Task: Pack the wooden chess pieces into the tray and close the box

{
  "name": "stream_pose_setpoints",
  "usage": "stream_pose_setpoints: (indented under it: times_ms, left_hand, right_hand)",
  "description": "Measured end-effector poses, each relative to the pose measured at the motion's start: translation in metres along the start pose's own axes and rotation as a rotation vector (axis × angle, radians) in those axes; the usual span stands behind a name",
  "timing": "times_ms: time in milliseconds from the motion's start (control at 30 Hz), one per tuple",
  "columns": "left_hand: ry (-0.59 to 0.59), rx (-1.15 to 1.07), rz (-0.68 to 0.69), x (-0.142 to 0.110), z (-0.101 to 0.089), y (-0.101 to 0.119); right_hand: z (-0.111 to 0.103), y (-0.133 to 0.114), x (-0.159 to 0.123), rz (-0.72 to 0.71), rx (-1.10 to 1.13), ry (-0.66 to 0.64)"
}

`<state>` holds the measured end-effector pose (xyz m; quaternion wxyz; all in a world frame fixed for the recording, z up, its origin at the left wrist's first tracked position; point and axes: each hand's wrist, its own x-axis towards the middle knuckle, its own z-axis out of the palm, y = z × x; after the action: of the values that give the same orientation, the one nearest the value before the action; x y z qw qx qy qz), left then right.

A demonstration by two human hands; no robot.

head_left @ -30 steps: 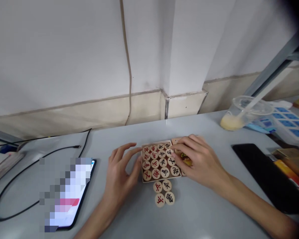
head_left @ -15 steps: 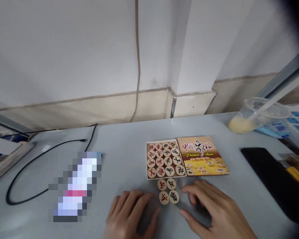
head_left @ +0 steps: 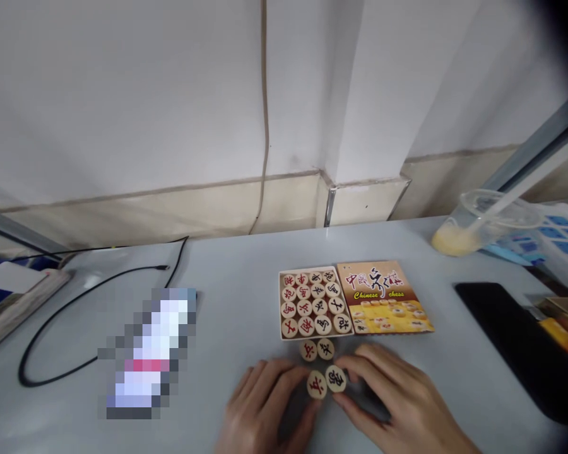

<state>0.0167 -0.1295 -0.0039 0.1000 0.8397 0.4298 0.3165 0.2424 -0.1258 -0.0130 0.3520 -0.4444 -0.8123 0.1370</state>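
Note:
Thumb and finger of my left hand [head_left: 265, 403] pinch a round Chinese chess piece with a red character [head_left: 317, 385]. Right beside it, a Chinese chess piece with a black character [head_left: 336, 378] is gripped at its edge by my right hand [head_left: 397, 400]. Both pieces appear slightly tilted. Just beyond them lie a red-marked piece [head_left: 308, 350] and a black-marked piece [head_left: 325, 349], side by side against the near edge of the box [head_left: 280, 309]. Rows of red and black pieces fill the box's top layer. Touching its right side is the printed "Chinese chess" lid [head_left: 385, 299].
A dark phone-like slab [head_left: 506, 347] lies on the right, below a plastic cup [head_left: 459, 236] of yellowish contents. To the left are a pixelated device [head_left: 151, 353] and a looped black cable [head_left: 28, 343]. A wall [head_left: 170, 94] stands behind the grey table [head_left: 227, 290].
Both hands have moved in and closed on the two nearest pieces, one in each. Those pieces have shifted slightly right and toward me, away from the pair by the box.

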Motion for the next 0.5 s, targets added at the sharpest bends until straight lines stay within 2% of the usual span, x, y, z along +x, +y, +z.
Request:
stream_pose_setpoints:
  times_ms: [133,267,367,500]
  left_hand:
    - [0.034,-0.107,-0.074,0.017,-0.009,-0.002]
    - [0.072,-0.093,-0.045,0.050,-0.017,-0.016]
    - [0.072,-0.068,-0.011,0.076,-0.019,-0.032]
    - [0.067,-0.038,-0.060,0.099,-0.012,-0.052]
  right_hand:
    - [-0.009,0.005,0.021,-0.027,-0.003,0.031]
    - [-0.020,0.012,0.055,-0.086,-0.069,0.108]
    - [-0.025,0.021,0.083,-0.055,-0.082,0.055]
    - [-0.021,0.037,0.104,0.016,-0.101,0.001]
